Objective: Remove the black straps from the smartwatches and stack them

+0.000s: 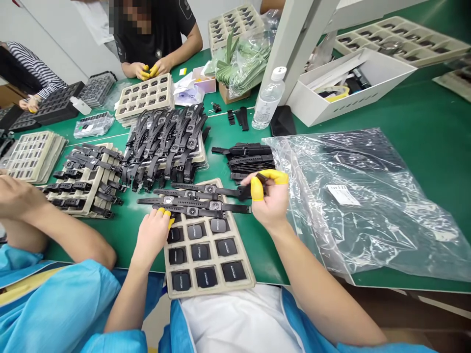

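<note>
Between the thumb and fingers of my right hand, which wears yellow finger cots, is a black watch strap. A pile of black straps lies just beyond it. My left hand, also with yellow finger cots, is at the far left side of a beige tray. Its fingers are bent together beside the strapped watches; whatever they grip is hidden. Several black watches with straps lie across the tray's far end, undersides up. Nearer compartments hold black square watch bodies without straps.
A large stack of strapped watches stands beyond my left hand. A clear plastic bag covers the right side. Behind are a bottle, a phone and a white box. A co-worker's arm is close at left.
</note>
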Tool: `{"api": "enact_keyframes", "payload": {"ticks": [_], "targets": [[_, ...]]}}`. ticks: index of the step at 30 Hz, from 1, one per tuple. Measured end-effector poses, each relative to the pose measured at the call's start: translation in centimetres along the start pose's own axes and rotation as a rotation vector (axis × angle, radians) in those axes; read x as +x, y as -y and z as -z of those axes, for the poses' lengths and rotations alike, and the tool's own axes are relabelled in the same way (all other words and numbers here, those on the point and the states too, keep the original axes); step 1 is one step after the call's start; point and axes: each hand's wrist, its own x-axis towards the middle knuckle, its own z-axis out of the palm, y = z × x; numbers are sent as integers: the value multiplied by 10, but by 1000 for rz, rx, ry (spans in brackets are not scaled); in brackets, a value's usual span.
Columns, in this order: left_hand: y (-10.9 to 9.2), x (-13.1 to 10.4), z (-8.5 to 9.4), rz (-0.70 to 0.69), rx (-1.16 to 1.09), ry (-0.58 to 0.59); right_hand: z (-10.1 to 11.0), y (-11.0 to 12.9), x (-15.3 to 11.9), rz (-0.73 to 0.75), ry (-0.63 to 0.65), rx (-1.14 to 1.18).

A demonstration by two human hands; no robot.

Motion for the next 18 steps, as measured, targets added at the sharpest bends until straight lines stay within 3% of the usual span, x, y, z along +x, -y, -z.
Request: {"api": "enact_keyframes", "payload": {"ticks": [3,7,10,13,18], "targets": [[4,2,14,9,-198,-59,-9,9,-9,-295,100,220],[-10,17,46,25,-727,-150,-22,21,-11,-748,387,555],[-29,45,61,-36,-1109,-231,-27,23,-10,-871,458,590],[-41,76,49,-66,-1299,-280,-25,22,-10,-846,415,532],[-50,100,8,-159,-1510,-201,-23,21,-12,-808,394,485]]}}
